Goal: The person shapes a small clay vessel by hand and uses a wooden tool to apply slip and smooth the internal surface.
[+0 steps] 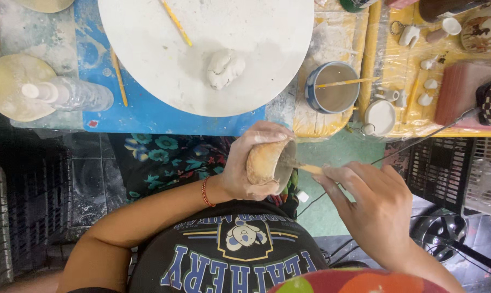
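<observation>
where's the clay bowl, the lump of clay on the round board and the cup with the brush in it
clay bowl [263,161], head view, on its tan outer wall
lump of clay [225,68], head view, on its middle
cup [312,81], head view, on its blue rim

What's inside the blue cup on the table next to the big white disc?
The blue cup holds murky grey-brown liquid, with a yellow-handled brush lying across its rim, tip dipping in. The liquid is opaque, so the cup's bottom and anything sunk there cannot be seen.

Left hand [244,163] cups a clay bowl [267,163]; right hand [373,209] holds a brush [310,169] inside it.
</observation>
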